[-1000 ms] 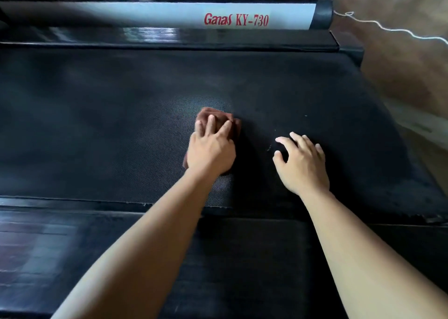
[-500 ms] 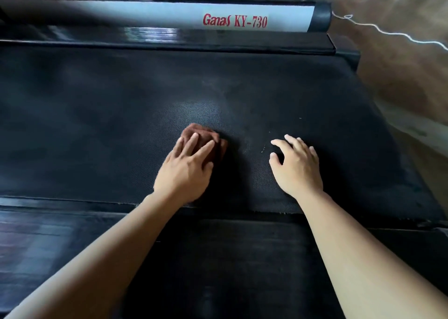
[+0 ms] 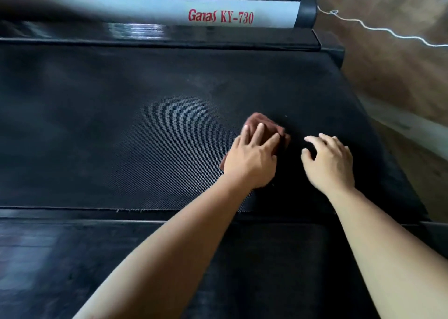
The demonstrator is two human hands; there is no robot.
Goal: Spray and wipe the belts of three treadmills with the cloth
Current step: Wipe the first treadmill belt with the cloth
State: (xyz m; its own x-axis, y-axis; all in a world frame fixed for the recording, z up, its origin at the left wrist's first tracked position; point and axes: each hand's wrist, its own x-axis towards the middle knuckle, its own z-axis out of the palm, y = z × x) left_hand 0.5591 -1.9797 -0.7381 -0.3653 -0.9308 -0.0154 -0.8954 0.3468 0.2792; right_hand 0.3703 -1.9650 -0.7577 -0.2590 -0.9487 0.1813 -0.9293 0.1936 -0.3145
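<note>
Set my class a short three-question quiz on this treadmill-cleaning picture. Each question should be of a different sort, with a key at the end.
1. True or false: the right hand lies apart from the cloth.
2. What does the left hand, fingers straight, press onto the belt? A a sponge; B the brown cloth; C a brush.
3. Fill in: the red lettering on the white rail reads Ganas KY-___.
Key: 1 true; 2 B; 3 730.
</note>
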